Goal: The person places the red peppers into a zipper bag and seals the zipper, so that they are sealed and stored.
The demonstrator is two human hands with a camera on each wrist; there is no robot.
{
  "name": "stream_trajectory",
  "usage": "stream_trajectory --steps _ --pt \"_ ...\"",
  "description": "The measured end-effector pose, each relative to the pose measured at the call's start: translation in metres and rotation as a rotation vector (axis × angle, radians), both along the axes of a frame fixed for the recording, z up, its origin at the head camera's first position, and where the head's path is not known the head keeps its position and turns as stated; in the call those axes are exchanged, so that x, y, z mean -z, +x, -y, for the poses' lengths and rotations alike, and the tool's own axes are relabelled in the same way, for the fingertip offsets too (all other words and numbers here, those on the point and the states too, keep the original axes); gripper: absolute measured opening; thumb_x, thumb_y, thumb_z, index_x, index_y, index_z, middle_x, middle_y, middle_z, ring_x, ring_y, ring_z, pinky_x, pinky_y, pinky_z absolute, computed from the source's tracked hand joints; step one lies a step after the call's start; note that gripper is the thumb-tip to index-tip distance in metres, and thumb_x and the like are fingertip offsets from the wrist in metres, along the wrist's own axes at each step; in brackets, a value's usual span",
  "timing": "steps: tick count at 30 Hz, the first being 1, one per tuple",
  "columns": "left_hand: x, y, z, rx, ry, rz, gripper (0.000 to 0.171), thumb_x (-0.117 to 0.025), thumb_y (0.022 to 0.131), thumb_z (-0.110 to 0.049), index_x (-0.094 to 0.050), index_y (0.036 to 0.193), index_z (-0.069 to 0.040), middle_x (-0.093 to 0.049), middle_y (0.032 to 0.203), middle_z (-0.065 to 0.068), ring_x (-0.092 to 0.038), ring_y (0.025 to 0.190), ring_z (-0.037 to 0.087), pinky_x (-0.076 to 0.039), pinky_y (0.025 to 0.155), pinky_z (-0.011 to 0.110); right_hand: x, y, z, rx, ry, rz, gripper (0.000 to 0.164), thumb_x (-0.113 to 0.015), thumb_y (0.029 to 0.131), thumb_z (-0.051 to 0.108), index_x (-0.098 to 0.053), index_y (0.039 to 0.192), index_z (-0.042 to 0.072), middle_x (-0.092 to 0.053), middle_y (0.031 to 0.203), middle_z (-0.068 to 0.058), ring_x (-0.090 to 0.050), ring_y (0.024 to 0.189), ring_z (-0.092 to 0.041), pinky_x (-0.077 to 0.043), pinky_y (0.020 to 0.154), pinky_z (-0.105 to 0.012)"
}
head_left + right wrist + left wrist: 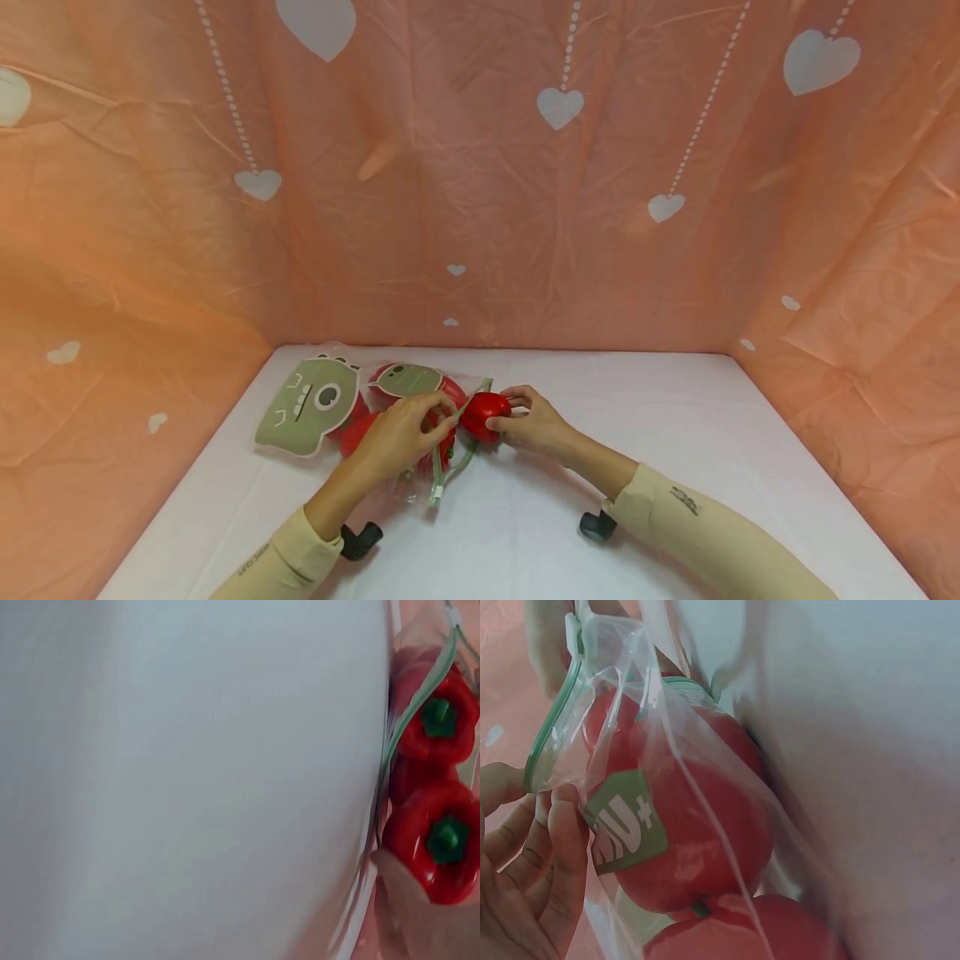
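Note:
My left hand [397,432] pinches the green zip edge [549,724] of a clear plastic zip bag [619,641], spreading its mouth toward the right. Inside the bag lie several red bell peppers [697,825], behind a green printed label [628,821]. At the mouth, my right hand [538,425] grips another red bell pepper [485,416] between thumb and fingers. Its green stem [448,840] shows in the right wrist view, with the thumb against its side. Next to it, a second stemmed pepper [439,718] sits behind the green zip strip.
On the left, clear plastic with a green one-eyed monster print [303,408] lies on the white table [600,392]. A white zip slider [437,492] hangs at the bag's near corner. Orange cloth [487,208] with white hearts encloses the back and sides.

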State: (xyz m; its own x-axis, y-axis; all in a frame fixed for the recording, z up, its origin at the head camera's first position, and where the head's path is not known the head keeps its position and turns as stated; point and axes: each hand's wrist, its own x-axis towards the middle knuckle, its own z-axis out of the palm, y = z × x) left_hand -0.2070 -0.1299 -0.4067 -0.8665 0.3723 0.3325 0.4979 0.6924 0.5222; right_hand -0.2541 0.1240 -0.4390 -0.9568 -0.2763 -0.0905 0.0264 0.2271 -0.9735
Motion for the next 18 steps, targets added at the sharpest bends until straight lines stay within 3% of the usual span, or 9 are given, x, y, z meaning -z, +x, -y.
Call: stream_trajectory --steps 4,7,12,18 --pt "-0.0002 -0.0005 0.0001 0.004 0.002 -0.002 0.010 -0.078 0.100 -0.021 -0.073 0.108 -0.020 -0.064 0.084 -0.013 -0.057 0.072 0.007 -0.051 0.060 0.025 0.0006 0.0001 0.0037 0.057 -0.023 0.032 0.061 -0.086 0.090 0.018 -0.054 0.138 0.000 -0.062 0.136 -0.019 -0.069 0.105 -0.026 -0.062 0.091 -0.037" --pt "-0.0003 -0.0009 0.0000 0.007 -0.002 -0.007 0.009 -0.078 0.100 -0.021 -0.073 0.107 -0.021 -0.064 0.085 -0.013 -0.056 0.072 0.006 -0.051 0.062 0.025 0.0016 -0.0009 0.0041 0.054 -0.033 0.030 0.060 -0.083 0.092 0.019 -0.053 0.140 -0.002 -0.065 0.137 -0.019 -0.070 0.105 -0.025 -0.060 0.095 -0.039" --pt "-0.0003 -0.0010 -0.0001 0.004 -0.006 -0.005 0.010 -0.078 0.099 -0.022 -0.073 0.107 -0.021 -0.064 0.085 -0.014 -0.057 0.073 0.006 -0.051 0.063 0.025 0.0034 -0.0033 0.0032 0.042 -0.013 0.031 0.059 -0.082 0.094 0.022 -0.054 0.141 0.000 -0.069 0.139 -0.017 -0.071 0.098 -0.024 -0.060 0.086 -0.037" --pt "-0.0002 -0.0007 0.0001 -0.009 0.000 0.017 0.011 -0.078 0.100 -0.022 -0.073 0.109 -0.021 -0.064 0.086 -0.013 -0.057 0.075 0.008 -0.052 0.063 0.025 0.0040 -0.0053 0.0065 0.041 -0.072 0.058 0.062 -0.083 0.094 0.016 -0.052 0.143 -0.003 -0.064 0.134 -0.025 -0.075 0.089 -0.024 -0.063 0.089 -0.038"
